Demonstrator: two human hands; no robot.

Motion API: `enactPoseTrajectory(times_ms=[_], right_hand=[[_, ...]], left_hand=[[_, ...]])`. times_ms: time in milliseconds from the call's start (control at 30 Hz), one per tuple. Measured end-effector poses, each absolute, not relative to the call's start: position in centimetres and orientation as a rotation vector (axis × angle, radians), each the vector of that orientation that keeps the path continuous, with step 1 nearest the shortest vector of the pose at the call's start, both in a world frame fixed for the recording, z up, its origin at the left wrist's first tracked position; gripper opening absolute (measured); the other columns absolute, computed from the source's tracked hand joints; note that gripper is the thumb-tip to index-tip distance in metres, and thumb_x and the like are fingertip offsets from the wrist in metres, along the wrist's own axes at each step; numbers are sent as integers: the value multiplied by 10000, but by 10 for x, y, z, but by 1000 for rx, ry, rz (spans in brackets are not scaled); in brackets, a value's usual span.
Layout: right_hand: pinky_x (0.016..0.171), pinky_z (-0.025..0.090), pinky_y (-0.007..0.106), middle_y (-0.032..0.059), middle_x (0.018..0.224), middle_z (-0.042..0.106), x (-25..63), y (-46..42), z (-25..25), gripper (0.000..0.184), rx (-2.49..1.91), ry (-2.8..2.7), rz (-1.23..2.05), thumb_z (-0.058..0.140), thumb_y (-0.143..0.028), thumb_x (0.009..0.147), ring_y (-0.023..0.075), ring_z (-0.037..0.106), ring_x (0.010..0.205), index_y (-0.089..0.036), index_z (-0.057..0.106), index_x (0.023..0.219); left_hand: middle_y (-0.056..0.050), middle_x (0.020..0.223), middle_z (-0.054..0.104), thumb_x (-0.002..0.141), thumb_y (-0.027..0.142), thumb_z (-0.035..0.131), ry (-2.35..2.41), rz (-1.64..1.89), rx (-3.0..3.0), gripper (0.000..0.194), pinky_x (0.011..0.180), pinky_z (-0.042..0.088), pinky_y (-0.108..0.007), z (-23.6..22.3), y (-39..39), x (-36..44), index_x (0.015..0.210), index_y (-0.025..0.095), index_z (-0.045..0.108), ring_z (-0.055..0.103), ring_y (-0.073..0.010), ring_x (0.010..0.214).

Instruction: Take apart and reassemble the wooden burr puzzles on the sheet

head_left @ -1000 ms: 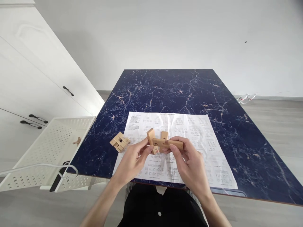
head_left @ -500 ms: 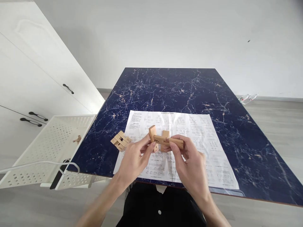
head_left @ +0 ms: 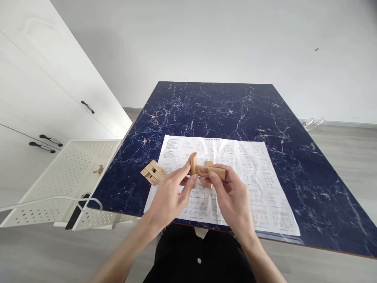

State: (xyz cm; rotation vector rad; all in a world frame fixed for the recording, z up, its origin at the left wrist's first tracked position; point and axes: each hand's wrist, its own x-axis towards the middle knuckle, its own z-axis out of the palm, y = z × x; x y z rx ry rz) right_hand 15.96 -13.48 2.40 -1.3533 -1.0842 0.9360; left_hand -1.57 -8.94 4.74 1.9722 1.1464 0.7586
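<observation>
Between my fingers, over the printed sheet (head_left: 232, 188), are two wooden puzzle pieces meeting in a T shape. My left hand (head_left: 172, 188) pinches the upright wooden piece (head_left: 193, 163) at its lower part. My right hand (head_left: 232, 192) grips the right end of the lying wooden piece (head_left: 217, 172), whose left end meets the upright one. Whether the two are interlocked cannot be made out. Partly hidden behind them, another wooden piece (head_left: 209, 163) rests on the sheet. Left of my left hand sits a group of joined wooden pieces (head_left: 153, 171).
The sheet, printed with small diagrams, covers the front of the dark blue marbled table (head_left: 212, 110). At the left stands a white perforated basket (head_left: 53, 169) with a small wooden piece (head_left: 99, 169) in it, and a white cable (head_left: 53, 200) crosses it. White cabinets (head_left: 59, 86) lie beyond.
Both hands have turned the held pieces, so the lettered face of the lying piece no longer shows. The upright piece now appears edge-on. The whole view has shifted slightly.
</observation>
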Motion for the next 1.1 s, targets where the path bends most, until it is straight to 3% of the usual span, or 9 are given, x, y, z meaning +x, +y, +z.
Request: enactPoseTrajectory(times_ms=[100, 233, 300, 533, 900, 1100], right_hand=[[857, 677, 411, 91, 1101, 813, 157, -134, 22, 301, -1363, -1150, 908, 598, -507, 1108, 255, 799, 960, -245, 696, 1221], [596, 540, 290, 14, 799, 696, 154, -136, 22, 325, -1416, -1314, 911, 472, -498, 1152, 174, 637, 649, -246, 639, 1033], [560, 490, 274, -8, 753, 656, 152, -137, 22, 314, -1412, -1313, 890, 454, -477, 1160, 153, 580, 598, -244, 617, 1024], [587, 522, 271, -3, 748, 682, 147, -135, 20, 292, -1414, -1311, 829, 490, -440, 1150, 152, 627, 621, -241, 621, 980], [502, 543, 253, 8, 746, 738, 142, -139, 20, 266, -1440, -1354, 752, 510, -435, 1146, 163, 711, 597, -222, 650, 1069], [518, 550, 257, 11, 730, 720, 143, -138, 15, 302, -1449, -1407, 839, 512, -461, 1142, 165, 694, 595, -220, 639, 1013]], left_hand=[[-40, 978, 795, 1153, 374, 473, 1204, 788, 2009, 498, 873, 674, -367, 49, -90, -19, 1633, 247, 513, 794, -221, 894], [-40, 991, 797, 1149, 383, 491, 1263, 757, 2080, 500, 885, 672, -395, 48, -89, -24, 1637, 275, 506, 790, -235, 884], [-37, 993, 800, 1151, 376, 491, 1266, 759, 2070, 497, 884, 670, -387, 47, -89, -25, 1637, 275, 507, 791, -233, 882], [-4, 884, 779, 1164, 415, 475, 1231, 762, 1991, 510, 806, 662, -335, 41, -90, -26, 1647, 253, 499, 779, -205, 796], [-23, 954, 827, 1159, 376, 522, 1128, 797, 1913, 514, 760, 684, -272, 37, -87, -34, 1636, 183, 508, 820, -178, 829], [0, 929, 816, 1157, 356, 526, 1119, 765, 2064, 483, 766, 676, -280, 33, -84, -41, 1623, 230, 530, 800, -163, 784]])
